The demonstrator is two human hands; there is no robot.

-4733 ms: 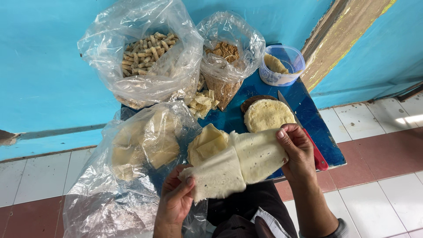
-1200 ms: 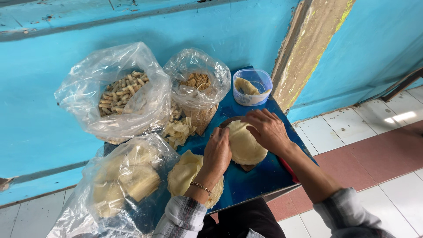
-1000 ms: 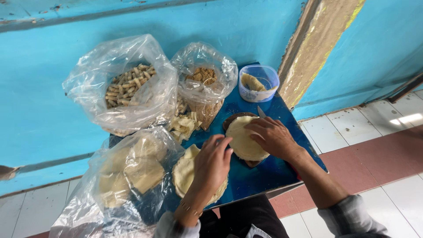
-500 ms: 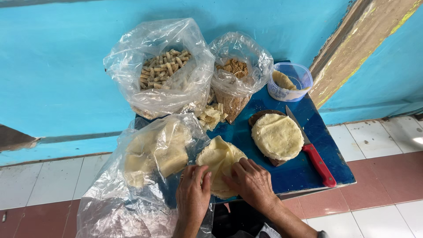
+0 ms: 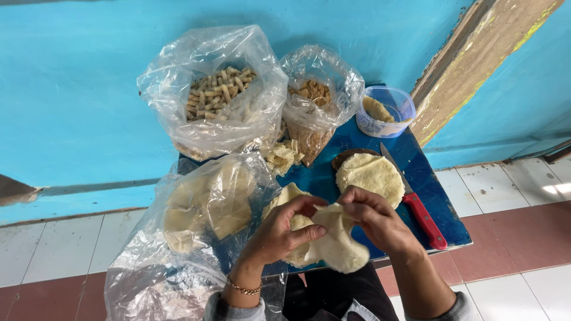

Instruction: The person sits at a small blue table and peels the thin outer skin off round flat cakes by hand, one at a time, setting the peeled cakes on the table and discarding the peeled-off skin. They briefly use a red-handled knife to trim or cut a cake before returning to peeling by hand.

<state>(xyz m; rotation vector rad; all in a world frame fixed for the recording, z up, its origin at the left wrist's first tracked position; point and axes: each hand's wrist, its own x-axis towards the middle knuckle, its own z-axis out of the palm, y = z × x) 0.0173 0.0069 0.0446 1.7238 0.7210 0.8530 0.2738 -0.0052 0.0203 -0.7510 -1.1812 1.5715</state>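
Both hands are in lower centre of the frame, close together, fingertips nearly meeting. The left hand (image 5: 279, 229) comes up from bottom, wrist w/ a thin gold bracelet, thumb and fingers curled in a pinch. The right hand (image 5: 375, 217) comes from lower right, palm down, fingers bent, also pinching.

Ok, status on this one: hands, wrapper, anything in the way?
Both hands, left and right, grip one pale wrapper. Held above blue table. Red-handled knife beside right hand, not touching.
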